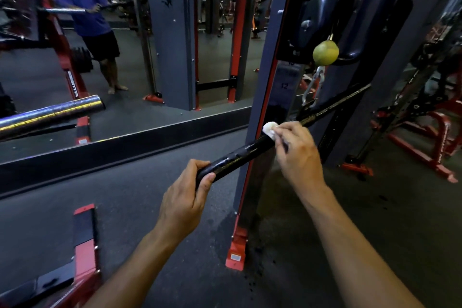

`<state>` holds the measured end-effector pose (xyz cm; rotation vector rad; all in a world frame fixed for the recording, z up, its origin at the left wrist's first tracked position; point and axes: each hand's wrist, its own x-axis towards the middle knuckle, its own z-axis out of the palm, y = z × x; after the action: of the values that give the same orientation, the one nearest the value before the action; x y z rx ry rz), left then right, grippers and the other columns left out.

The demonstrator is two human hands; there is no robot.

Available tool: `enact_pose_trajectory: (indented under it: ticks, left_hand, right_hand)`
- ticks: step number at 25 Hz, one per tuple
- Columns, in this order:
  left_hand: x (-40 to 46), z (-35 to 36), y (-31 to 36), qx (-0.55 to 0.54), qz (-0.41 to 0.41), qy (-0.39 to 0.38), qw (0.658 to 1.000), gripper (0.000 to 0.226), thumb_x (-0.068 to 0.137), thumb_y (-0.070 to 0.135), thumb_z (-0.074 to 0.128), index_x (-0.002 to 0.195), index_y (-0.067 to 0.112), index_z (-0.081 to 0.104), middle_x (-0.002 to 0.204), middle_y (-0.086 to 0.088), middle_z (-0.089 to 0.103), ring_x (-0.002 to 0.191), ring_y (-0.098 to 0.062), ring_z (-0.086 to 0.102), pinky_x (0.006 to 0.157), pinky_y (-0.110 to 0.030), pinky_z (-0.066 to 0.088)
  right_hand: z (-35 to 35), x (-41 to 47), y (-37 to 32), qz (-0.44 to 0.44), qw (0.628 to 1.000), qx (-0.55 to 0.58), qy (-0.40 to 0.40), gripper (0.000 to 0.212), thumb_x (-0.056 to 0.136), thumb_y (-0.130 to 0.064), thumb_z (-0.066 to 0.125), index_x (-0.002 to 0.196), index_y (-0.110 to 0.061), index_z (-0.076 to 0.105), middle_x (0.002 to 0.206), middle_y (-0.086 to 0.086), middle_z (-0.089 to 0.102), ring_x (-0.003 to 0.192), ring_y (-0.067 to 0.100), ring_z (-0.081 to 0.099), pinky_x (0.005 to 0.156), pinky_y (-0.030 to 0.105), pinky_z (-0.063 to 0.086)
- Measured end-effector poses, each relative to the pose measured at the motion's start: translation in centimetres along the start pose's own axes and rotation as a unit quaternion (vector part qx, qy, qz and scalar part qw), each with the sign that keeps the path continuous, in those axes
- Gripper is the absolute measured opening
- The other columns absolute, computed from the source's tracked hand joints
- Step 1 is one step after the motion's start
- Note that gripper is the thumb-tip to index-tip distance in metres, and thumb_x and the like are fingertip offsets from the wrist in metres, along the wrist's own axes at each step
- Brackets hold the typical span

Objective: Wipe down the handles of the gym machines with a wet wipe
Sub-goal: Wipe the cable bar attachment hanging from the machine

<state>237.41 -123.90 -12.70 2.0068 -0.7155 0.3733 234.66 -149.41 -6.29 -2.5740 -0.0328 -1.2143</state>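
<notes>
Grip, right hand (298, 155): fingers curled, pinching a bunched white wet wipe (270, 129) against the black bar handle (240, 155). Grip, left hand (186, 199): closed round the handle's near end, thumb over the top, steadying it. Handle: long axis runs from the left grip up and rightward past the right grip to a carabiner (313, 85) below a green ball stop (325, 52). Wipe: touching the handle just beyond the right fingertips; right hand nearer the unwiped far length, probably next.
</notes>
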Motion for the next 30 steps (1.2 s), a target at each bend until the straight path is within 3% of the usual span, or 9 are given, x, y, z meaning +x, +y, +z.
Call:
enact_pose_trajectory:
  ticks: [3,6,9,13,17,20,23,27,30]
  left_hand:
    - [-0.3,0.5,0.0,-0.003,0.012,0.010,1.000,0.033,0.102,0.054,0.036,0.120,0.031,0.051,0.086,0.012,0.058,0.074,-0.010,0.060,0.055,-0.018,0.045]
    - [-0.2,0.5,-0.1,-0.002,0.018,0.025,1.000,0.036,0.102,0.052,0.038,0.122,0.026,0.053,0.087,0.013,0.058,0.076,-0.008,0.060,0.057,-0.015,0.044]
    - [-0.1,0.1,-0.4,0.001,0.026,0.021,0.999,0.036,0.102,0.053,0.040,0.123,0.027,0.055,0.090,0.014,0.059,0.077,-0.007,0.060,0.057,-0.014,0.041]
    - [0.4,0.1,-0.1,0.012,0.041,0.046,0.998,0.040,0.101,0.051,0.044,0.126,0.023,0.058,0.100,0.015,0.061,0.083,-0.002,0.060,0.061,-0.012,0.041]
    - [0.5,0.6,0.4,0.040,0.078,0.056,0.995,0.038,0.101,0.046,0.049,0.129,0.020,0.056,0.109,0.008,0.060,0.084,-0.002,0.057,0.065,-0.013,0.045]
    - [0.3,0.8,0.2,0.044,0.085,0.062,0.994,0.039,0.101,0.046,0.050,0.128,0.018,0.056,0.110,0.007,0.059,0.080,-0.003,0.054,0.062,-0.018,0.046]
    - [0.0,0.4,-0.3,0.063,0.076,0.071,0.993,0.040,0.100,0.047,0.051,0.127,0.018,0.058,0.109,0.012,0.057,0.074,0.003,0.051,0.060,-0.016,0.043]
    - [-0.1,0.6,-0.5,0.067,0.097,0.078,0.990,0.039,0.100,0.043,0.056,0.128,0.016,0.060,0.109,0.005,0.061,0.076,-0.001,0.051,0.060,-0.018,0.045]
    - [-0.2,1.3,-0.7,0.077,0.127,0.087,0.985,0.039,0.097,0.039,0.060,0.129,0.016,0.059,0.111,-0.003,0.061,0.087,-0.013,0.059,0.062,-0.029,0.055]
  right_hand:
    - [-0.2,0.1,0.2,0.036,0.999,-0.009,0.008,0.016,0.097,-0.006,0.060,0.108,-0.001,0.070,0.114,0.004,0.057,0.102,0.010,0.053,0.099,0.025,0.048]
    - [0.7,-1.5,-2.4,-0.033,0.998,0.012,-0.043,0.020,0.096,-0.003,0.063,0.114,-0.002,0.071,0.117,0.004,0.064,0.104,0.013,0.056,0.103,0.015,0.039]
    - [-0.1,-1.1,-1.3,-0.107,0.990,-0.014,-0.091,0.028,0.094,-0.003,0.066,0.121,-0.006,0.069,0.120,0.004,0.067,0.103,0.014,0.059,0.101,0.024,0.048]
    - [-1.7,1.2,2.1,-0.048,0.993,-0.081,-0.075,0.023,0.094,-0.001,0.063,0.116,-0.005,0.069,0.114,0.004,0.068,0.095,0.020,0.061,0.090,0.037,0.055]
    - [-0.7,1.2,0.3,0.001,0.999,-0.015,-0.049,0.017,0.096,-0.002,0.061,0.110,-0.006,0.070,0.108,0.005,0.068,0.098,0.019,0.063,0.095,0.034,0.052]
    - [0.5,-0.6,-4.0,-0.055,0.993,0.022,-0.103,0.019,0.097,-0.006,0.060,0.114,-0.009,0.069,0.110,0.002,0.067,0.099,0.015,0.060,0.094,0.030,0.051]
    - [0.1,-0.9,-3.2,-0.107,0.985,0.001,-0.137,0.025,0.097,-0.006,0.058,0.120,-0.011,0.067,0.115,0.003,0.065,0.102,0.016,0.059,0.095,0.030,0.051]
    - [-1.3,1.7,2.2,0.000,0.993,-0.064,-0.095,0.020,0.095,0.000,0.060,0.110,-0.010,0.069,0.107,0.003,0.065,0.096,0.022,0.061,0.088,0.042,0.054]
    - [-0.7,1.2,0.3,-0.011,0.992,-0.054,-0.114,0.019,0.096,-0.003,0.059,0.111,-0.011,0.069,0.109,0.000,0.064,0.098,0.018,0.060,0.090,0.034,0.052]
